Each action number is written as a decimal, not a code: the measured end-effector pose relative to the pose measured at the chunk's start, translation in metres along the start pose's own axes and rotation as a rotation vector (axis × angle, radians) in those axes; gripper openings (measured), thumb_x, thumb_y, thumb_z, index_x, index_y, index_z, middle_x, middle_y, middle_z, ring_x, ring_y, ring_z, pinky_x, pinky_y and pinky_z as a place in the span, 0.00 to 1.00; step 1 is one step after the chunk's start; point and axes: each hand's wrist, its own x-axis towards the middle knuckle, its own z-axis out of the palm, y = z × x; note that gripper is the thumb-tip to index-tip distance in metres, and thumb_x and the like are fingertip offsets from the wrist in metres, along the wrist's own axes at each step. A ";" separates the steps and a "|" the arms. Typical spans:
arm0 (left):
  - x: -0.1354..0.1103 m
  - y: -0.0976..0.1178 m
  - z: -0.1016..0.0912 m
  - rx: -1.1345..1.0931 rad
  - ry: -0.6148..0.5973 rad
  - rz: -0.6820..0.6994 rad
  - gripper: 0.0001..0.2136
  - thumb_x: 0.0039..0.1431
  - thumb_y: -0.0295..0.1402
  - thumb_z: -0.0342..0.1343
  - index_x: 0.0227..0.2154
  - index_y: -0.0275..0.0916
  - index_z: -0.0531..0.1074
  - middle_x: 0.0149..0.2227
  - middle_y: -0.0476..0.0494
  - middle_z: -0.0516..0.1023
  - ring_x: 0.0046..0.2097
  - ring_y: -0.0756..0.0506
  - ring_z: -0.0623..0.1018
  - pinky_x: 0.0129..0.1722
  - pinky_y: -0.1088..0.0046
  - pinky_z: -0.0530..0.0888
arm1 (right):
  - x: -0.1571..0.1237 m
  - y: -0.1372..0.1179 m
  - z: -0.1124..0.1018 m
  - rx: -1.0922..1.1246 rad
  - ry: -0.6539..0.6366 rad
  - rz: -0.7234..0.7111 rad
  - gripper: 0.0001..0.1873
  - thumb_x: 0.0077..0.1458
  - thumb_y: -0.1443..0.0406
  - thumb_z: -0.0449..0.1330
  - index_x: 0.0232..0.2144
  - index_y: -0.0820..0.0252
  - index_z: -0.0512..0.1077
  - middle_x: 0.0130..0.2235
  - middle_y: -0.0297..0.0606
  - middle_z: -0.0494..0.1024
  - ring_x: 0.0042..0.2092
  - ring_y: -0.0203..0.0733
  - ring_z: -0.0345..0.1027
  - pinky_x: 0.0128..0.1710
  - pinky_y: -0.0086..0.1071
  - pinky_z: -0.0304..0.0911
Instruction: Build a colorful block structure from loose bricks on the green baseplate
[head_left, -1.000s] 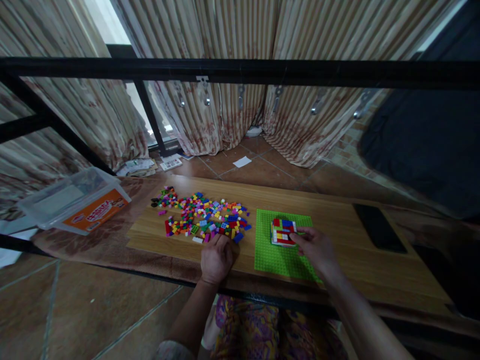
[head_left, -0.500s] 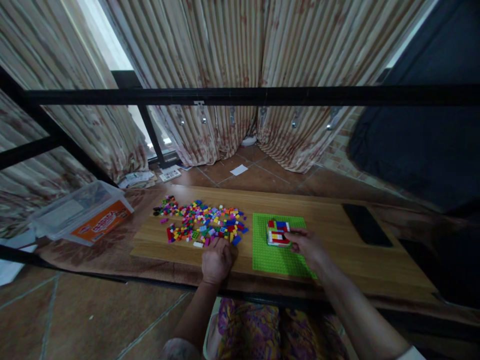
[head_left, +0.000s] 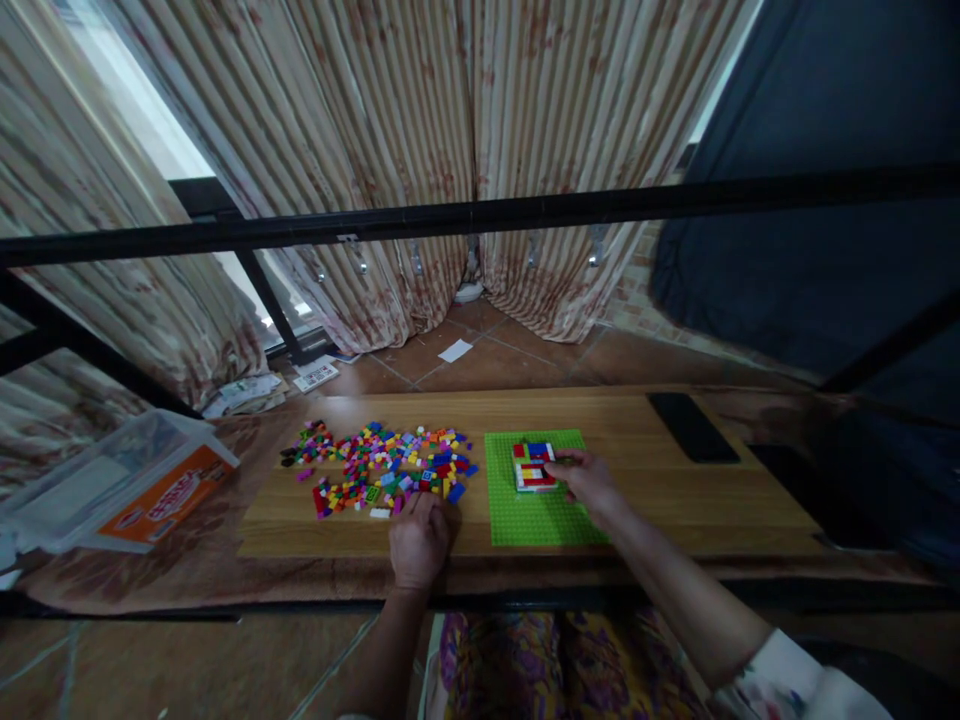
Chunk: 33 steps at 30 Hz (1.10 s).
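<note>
A small build of red, blue, white and yellow toy bricks (head_left: 534, 470) stands on the green studded baseplate (head_left: 517, 528). My right hand (head_left: 592, 488) reaches in from the right, its thumb and fingers closed at the build's right side. Whether a separate loose brick is between those fingertips is hidden. My left hand (head_left: 418, 540) rests curled on the wooden board, at the near edge of a spread of loose toy bricks (head_left: 390, 465). Its fingertips point down and away, so what they hold, if anything, does not show. A white brick (head_left: 380, 513) lies just left of it.
Both hands work over a wooden board (head_left: 637, 530). A black phone-like slab (head_left: 691, 427) lies at its right, and another dark flat object (head_left: 814, 490) sits beyond. A clear plastic box (head_left: 127, 480) with an orange label stands at left. A black rail (head_left: 450, 218) crosses behind.
The camera view has turned and tilted slightly, shifting the scene leftward. Both hands keep nearly the same places: the right at the build, the left by the loose bricks.
</note>
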 end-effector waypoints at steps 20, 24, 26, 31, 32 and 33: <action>-0.004 0.002 0.002 0.010 -0.010 -0.014 0.10 0.57 0.21 0.45 0.25 0.41 0.66 0.28 0.46 0.73 0.33 0.46 0.72 0.36 0.70 0.66 | -0.072 0.024 0.007 -0.112 -0.125 -0.397 0.17 0.50 0.52 0.60 0.35 0.57 0.76 0.35 0.38 0.79 0.37 0.42 0.70 0.38 0.33 0.64; -0.006 0.003 0.002 -0.005 -0.013 -0.004 0.10 0.58 0.22 0.45 0.25 0.41 0.66 0.28 0.46 0.72 0.33 0.46 0.72 0.37 0.69 0.66 | -0.086 0.030 0.032 -0.305 -0.294 -0.482 0.15 0.55 0.54 0.56 0.37 0.55 0.75 0.37 0.38 0.79 0.40 0.43 0.72 0.41 0.34 0.65; -0.006 0.003 0.002 -0.022 -0.009 -0.009 0.10 0.58 0.23 0.45 0.26 0.41 0.66 0.28 0.46 0.72 0.33 0.46 0.72 0.38 0.69 0.67 | -0.086 0.029 0.042 -0.393 -0.349 -0.545 0.14 0.56 0.56 0.53 0.37 0.55 0.75 0.37 0.38 0.79 0.39 0.43 0.72 0.40 0.34 0.65; -0.009 0.002 0.001 -0.113 0.019 -0.030 0.10 0.59 0.22 0.43 0.26 0.41 0.65 0.29 0.46 0.71 0.33 0.46 0.71 0.41 0.68 0.68 | -0.075 0.027 0.064 -0.544 -0.378 -0.690 0.13 0.59 0.62 0.50 0.39 0.56 0.72 0.38 0.38 0.77 0.38 0.41 0.71 0.39 0.34 0.65; -0.009 0.002 0.001 -0.133 0.026 -0.035 0.11 0.59 0.22 0.42 0.26 0.41 0.65 0.28 0.46 0.71 0.32 0.46 0.71 0.41 0.68 0.68 | -0.072 0.027 0.068 -0.568 -0.374 -0.720 0.13 0.59 0.62 0.49 0.40 0.55 0.72 0.39 0.38 0.77 0.38 0.41 0.71 0.39 0.34 0.65; -0.010 0.002 0.000 -0.150 0.034 -0.039 0.11 0.59 0.23 0.42 0.26 0.41 0.65 0.27 0.46 0.70 0.32 0.46 0.71 0.41 0.68 0.68 | -0.069 0.026 0.073 -0.595 -0.371 -0.756 0.13 0.59 0.63 0.50 0.40 0.56 0.72 0.39 0.38 0.76 0.39 0.41 0.71 0.41 0.35 0.65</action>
